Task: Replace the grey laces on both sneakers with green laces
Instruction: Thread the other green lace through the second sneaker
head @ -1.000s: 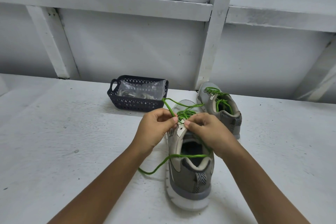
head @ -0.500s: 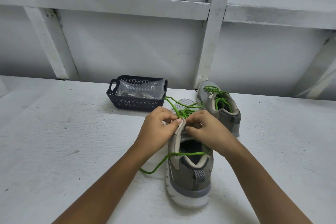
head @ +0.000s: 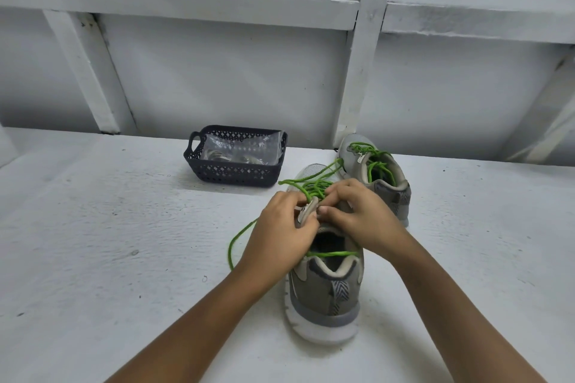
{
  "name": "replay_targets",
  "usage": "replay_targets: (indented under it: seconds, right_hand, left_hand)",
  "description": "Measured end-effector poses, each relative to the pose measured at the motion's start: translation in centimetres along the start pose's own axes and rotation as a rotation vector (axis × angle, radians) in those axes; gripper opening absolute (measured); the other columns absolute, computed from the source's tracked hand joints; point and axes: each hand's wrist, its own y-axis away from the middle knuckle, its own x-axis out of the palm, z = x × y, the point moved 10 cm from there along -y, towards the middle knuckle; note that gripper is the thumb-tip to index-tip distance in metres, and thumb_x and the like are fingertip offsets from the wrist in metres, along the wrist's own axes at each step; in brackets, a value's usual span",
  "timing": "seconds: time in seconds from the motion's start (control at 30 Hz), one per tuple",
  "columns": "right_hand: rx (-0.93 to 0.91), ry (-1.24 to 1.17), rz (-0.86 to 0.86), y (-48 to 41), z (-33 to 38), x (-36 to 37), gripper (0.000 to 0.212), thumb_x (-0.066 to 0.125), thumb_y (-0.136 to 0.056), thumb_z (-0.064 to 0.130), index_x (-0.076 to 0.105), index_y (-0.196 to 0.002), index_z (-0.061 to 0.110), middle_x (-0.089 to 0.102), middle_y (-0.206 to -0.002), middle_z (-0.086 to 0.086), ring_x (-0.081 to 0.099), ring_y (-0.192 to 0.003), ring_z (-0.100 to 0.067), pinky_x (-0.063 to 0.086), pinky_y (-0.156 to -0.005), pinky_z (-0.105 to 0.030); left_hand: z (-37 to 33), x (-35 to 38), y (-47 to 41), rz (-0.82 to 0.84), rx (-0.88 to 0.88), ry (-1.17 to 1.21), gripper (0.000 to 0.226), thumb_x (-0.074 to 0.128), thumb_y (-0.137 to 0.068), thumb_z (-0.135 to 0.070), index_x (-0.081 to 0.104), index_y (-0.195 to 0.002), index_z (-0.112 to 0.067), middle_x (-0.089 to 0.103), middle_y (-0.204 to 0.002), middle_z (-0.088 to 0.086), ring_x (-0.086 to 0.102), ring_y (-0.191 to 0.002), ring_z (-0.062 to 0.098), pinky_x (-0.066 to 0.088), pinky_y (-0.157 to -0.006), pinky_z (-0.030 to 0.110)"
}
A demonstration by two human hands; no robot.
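The green lace (head: pixel 314 188) is a thin, soft, light cord that will flop rather than push, so I judge it best pinched close to its end or right beside an eyelet. The near sneaker (head: pixel 326 295) looks light enough to skid on the surface (head: pixel 124 227) unless it is steadied. It stands heel toward the person, directly under both hands: the left grip (head: pixel 280 233) pinches the raised tongue (head: pixel 306 211), and the right grip (head: pixel 361 214), close beside it, curls over the lace crossings, apparently pinching a strand, though the pinch itself is hidden. One loose end trails left onto the surface, and another strand lies across the collar opening.
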Motion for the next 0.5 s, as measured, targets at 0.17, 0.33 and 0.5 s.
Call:
replay_targets:
  seconds: [0.17,0.33,0.5]
  right_hand:
    - [-0.01,-0.113,-0.081,0.9,0.0,-1.0,0.015,0.065,-0.087,0.013,0.062,-0.074,0.019,0.059,-0.105,0.004,0.055,-0.1,-0.004,0.039,-0.087,-0.013]
    - [0.074,-0.587,-0.173,1.6,-1.2,-2.6,0.018,0.053,-0.094,0.008,0.057,-0.076,0.013,0.069,-0.103,0.003,0.063,-0.104,-0.016,0.049,-0.09,-0.03]
    - [0.121,-1.322,-0.104,1.4,-0.4,-2.9,0.028,0.03,-0.101,0.013,0.044,-0.076,0.009,0.062,-0.061,-0.005,0.066,-0.064,-0.02,0.058,-0.071,-0.033]
  left_hand:
    - [0.7,-0.4,0.6,-0.049,-0.037,0.046,0.019,0.062,-0.085,-0.023,0.057,-0.102,-0.021,0.059,-0.098,-0.007,0.055,-0.089,0.006,0.046,-0.075,0.023]
    - [0.9,-0.6,0.8,-0.075,-0.054,0.104,0.019,0.062,-0.084,-0.022,0.049,-0.096,-0.029,0.059,-0.094,-0.013,0.055,-0.083,-0.004,0.043,-0.067,0.011]
    - [0.9,-0.5,0.8,-0.076,-0.043,0.117,0.018,0.061,-0.085,-0.021,0.049,-0.097,-0.029,0.06,-0.094,-0.012,0.057,-0.085,0.0,0.05,-0.071,0.025]
